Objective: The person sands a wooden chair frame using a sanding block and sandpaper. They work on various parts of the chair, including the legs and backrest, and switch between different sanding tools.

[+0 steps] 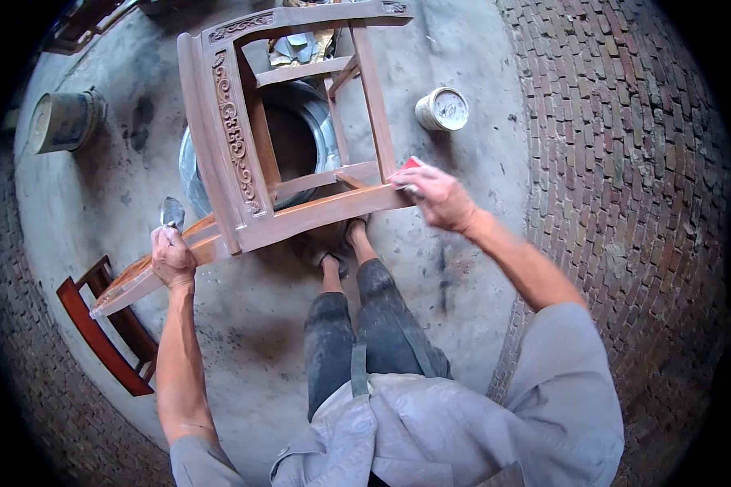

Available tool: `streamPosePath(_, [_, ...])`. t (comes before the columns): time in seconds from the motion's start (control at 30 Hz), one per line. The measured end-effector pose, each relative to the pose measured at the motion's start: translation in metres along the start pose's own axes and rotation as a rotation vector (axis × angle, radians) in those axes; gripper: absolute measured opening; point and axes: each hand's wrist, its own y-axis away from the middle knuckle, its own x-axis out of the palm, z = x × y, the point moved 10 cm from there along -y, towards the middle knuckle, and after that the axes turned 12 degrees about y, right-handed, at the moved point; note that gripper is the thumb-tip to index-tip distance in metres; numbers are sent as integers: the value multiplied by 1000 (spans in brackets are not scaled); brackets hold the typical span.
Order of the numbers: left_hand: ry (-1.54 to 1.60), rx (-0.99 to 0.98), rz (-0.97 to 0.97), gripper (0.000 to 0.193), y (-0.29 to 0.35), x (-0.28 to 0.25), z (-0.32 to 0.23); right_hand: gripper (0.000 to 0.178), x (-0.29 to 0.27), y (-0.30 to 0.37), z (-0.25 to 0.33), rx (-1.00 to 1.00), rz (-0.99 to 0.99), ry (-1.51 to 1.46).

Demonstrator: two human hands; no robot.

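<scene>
A carved wooden chair frame (pixel 244 154) lies tipped over a metal drum (pixel 325 122) in front of me. My left hand (pixel 172 256) grips the frame's lower left rail and also holds a small grey putty knife (pixel 171 213) that sticks up from the fist. At the frame's right corner, my right hand (pixel 434 195) presses a small red pad (pixel 411 165) against the wood. My legs and sandalled feet (pixel 341 252) stand just below the frame.
A white open can (pixel 443 109) stands on the concrete at the right of the chair. A grey bucket (pixel 63 120) sits at the far left. A red-brown wooden piece (pixel 105 337) lies at lower left. Brick paving (pixel 625 162) borders the concrete.
</scene>
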Motion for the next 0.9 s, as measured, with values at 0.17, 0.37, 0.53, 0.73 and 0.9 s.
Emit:
streamPosePath(0.17, [-29, -28, -3, 34, 5, -5, 6, 38, -12, 10, -15, 133, -90, 64])
streamPosePath(0.37, [36, -75, -8, 36, 2, -2, -8, 50, 21, -22, 1, 76, -238, 180])
streamPosePath(0.53, [45, -110, 2, 36, 0, 5, -12, 38, -17, -184, -124, 206, -284, 222])
streamPosePath(0.73, [47, -122, -17, 35, 5, -10, -3, 43, 2, -147, -67, -117, -165, 243])
streamPosePath(0.9, [82, -84, -31, 33, 4, -2, -16, 39, -17, -201, -119, -10, -284, 151])
